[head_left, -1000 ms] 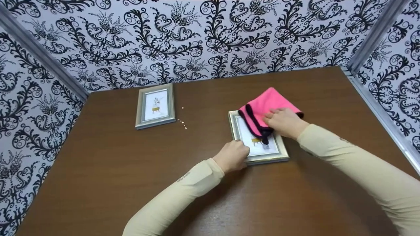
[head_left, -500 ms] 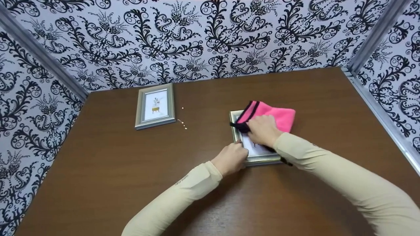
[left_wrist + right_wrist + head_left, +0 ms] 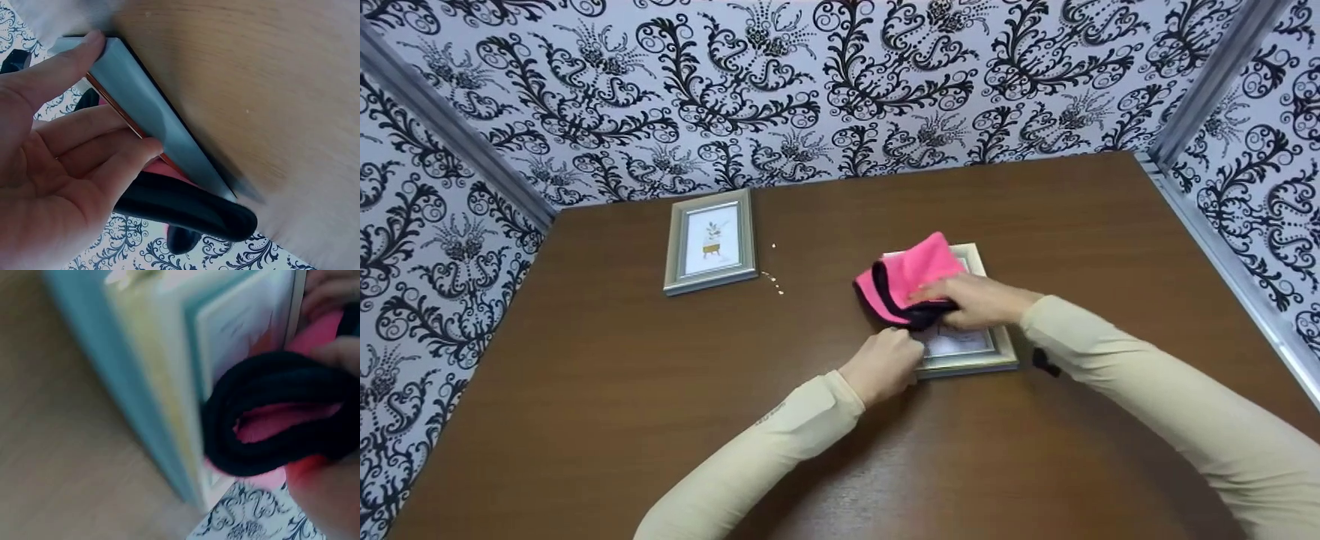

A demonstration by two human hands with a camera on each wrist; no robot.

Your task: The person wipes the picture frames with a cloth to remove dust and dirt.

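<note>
A silver-gold picture frame lies face up on the brown table, right of centre. My left hand grips its near left corner; in the left wrist view the thumb and fingertips rest along the frame's grey-blue side. Over the upper left part of the glass lies a folded pink cloth with black edging. My right hand holds this cloth against the picture, fingers bent over it. Close up in the right wrist view, the cloth's rolled black edge touches the glass. Cloth and hands hide much of the picture.
A second, similar picture frame lies at the back left, showing a plant drawing. Small white bits are scattered just right of it. Patterned black-and-white walls with metal posts border the table at the back and sides.
The right hand has swept the pink cloth about over the frame, most recently to the left, past the frame's left edge. The left hand stays at the near left corner.
</note>
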